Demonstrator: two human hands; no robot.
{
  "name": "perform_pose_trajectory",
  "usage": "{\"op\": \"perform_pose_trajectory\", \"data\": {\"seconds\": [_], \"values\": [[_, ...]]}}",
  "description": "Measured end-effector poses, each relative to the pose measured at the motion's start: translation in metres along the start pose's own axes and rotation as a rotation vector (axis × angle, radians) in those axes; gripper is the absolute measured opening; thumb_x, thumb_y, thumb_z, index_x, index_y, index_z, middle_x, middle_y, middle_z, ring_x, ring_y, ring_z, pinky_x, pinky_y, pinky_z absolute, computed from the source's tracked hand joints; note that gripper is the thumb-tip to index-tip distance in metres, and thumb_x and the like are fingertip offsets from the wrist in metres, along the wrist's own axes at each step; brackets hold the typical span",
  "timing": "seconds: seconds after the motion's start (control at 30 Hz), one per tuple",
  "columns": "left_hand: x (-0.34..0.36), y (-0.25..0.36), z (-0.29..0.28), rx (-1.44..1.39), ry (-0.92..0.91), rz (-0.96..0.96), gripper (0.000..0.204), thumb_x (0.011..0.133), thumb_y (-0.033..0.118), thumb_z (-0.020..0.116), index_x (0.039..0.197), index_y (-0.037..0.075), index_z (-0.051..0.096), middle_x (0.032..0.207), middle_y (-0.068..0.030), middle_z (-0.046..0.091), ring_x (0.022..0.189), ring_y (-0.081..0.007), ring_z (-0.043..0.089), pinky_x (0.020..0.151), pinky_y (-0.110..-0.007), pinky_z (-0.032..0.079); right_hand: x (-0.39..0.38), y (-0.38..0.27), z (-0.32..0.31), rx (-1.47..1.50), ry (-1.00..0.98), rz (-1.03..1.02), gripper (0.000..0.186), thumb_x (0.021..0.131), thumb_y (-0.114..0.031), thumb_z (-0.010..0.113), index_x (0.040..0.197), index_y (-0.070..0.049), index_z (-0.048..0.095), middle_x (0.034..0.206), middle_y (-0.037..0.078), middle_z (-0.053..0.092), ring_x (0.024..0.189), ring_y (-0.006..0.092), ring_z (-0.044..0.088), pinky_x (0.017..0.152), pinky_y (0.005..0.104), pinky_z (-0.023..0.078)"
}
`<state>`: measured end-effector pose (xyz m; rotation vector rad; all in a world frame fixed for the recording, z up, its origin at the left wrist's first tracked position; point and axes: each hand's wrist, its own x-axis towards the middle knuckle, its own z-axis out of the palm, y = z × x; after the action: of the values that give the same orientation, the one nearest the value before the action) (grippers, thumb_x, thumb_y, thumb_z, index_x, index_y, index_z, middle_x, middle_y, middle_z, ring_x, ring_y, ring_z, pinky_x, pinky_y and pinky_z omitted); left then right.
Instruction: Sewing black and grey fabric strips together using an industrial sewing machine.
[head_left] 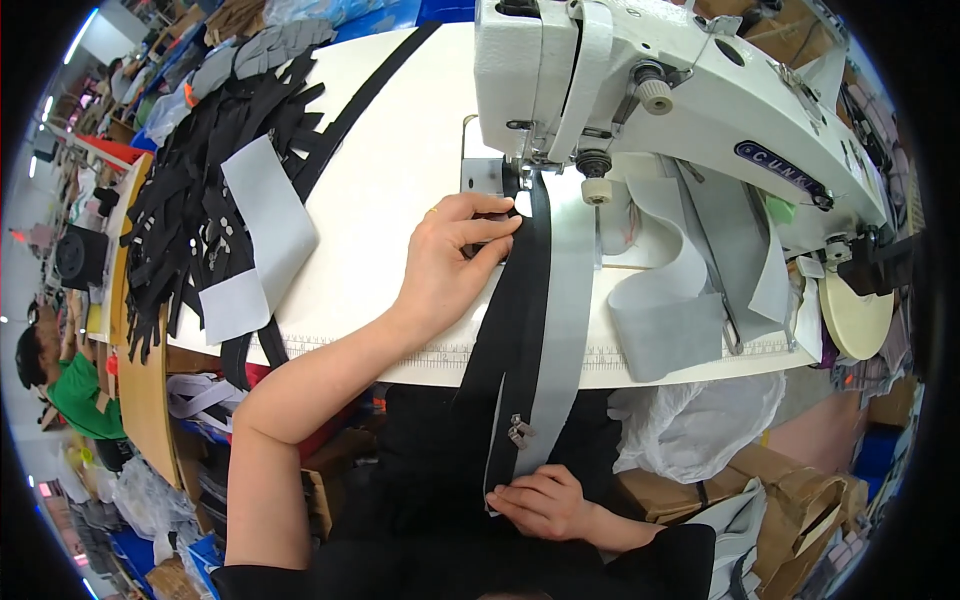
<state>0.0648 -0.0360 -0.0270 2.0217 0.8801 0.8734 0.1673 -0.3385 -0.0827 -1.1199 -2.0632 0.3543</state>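
Observation:
A long black zipper (526,290) lies along a grey fabric strip (568,300), and both run from under the presser foot of a white sewing machine (690,80) down past the table's front edge. Close to the needle area, my left hand (450,255) pinches the zipper's left edge with bent fingers. My right hand (543,502) is closed on the lower end of the zipper and strip, in front of my black clothing. Just above that hand, metal zipper sliders (519,431) show on the tape. The fingertips of my right hand are partly hidden.
A heap of black zippers (205,190) covers the table's left side, with a light grey fabric piece (270,215) on top. Right of the needle lie folded grey strips (665,330). A clear plastic bag (700,425) hangs below the edge. A person in green (85,400) sits far left.

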Motion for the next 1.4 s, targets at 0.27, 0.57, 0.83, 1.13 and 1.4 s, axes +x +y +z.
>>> {"op": "perform_pose_trajectory", "data": {"seconds": [0.27,0.57,0.83,1.13,1.4], "values": [[-0.001,-0.005,0.002,-0.144,0.043,-0.057,0.021,0.085,-0.006,0.074,0.102,0.004,0.081,0.108,-0.0082,0.072,0.096,-0.0199,0.069,0.072,-0.029,0.057,0.012,0.009,0.000,-0.058,0.073,-0.002,0.032,0.081,-0.012,0.077,0.112,-0.009,0.079,0.107,0.000,0.073,0.092,0.0147,0.067,0.084,0.0313,0.048],[0.000,0.002,0.001,-0.097,-0.018,-0.055,0.029,0.087,-0.009,0.068,0.110,0.003,0.080,0.116,-0.0067,0.069,0.105,-0.0148,0.066,0.082,-0.025,0.054,0.027,0.012,-0.003,-0.075,0.151,0.021,0.032,0.074,-0.008,0.080,0.106,-0.011,0.080,0.098,-0.003,0.075,0.082,0.0117,0.067,0.075,0.0296,0.045],[-0.002,-0.009,0.001,-0.102,0.013,0.000,0.025,0.087,-0.005,0.071,0.109,0.003,0.079,0.118,-0.0098,0.068,0.102,-0.0227,0.068,0.077,-0.030,0.057,0.039,0.020,-0.003,-0.119,0.220,0.044,0.028,0.075,-0.009,0.080,0.103,-0.009,0.080,0.098,-0.002,0.074,0.082,0.0136,0.066,0.076,0.0309,0.046],[-0.001,-0.001,0.002,0.049,-0.041,0.039,0.030,0.089,-0.011,0.065,0.113,0.001,0.078,0.124,-0.0074,0.065,0.103,-0.0168,0.066,0.084,-0.026,0.053,0.060,0.031,-0.006,-0.162,0.276,0.085,0.028,0.072,-0.008,0.084,0.100,-0.012,0.080,0.097,-0.004,0.073,0.079,0.0137,0.065,0.074,0.0317,0.043],[-0.003,-0.009,-0.001,-0.115,-0.022,0.027,0.027,0.087,-0.011,0.068,0.109,0.000,0.078,0.120,-0.0113,0.070,0.122,-0.0235,0.065,0.089,-0.029,0.057,0.064,0.035,-0.008,-0.183,0.291,0.101,0.029,0.070,-0.010,0.085,0.099,-0.012,0.080,0.098,-0.004,0.073,0.079,0.0141,0.065,0.076,0.0320,0.042]]}}
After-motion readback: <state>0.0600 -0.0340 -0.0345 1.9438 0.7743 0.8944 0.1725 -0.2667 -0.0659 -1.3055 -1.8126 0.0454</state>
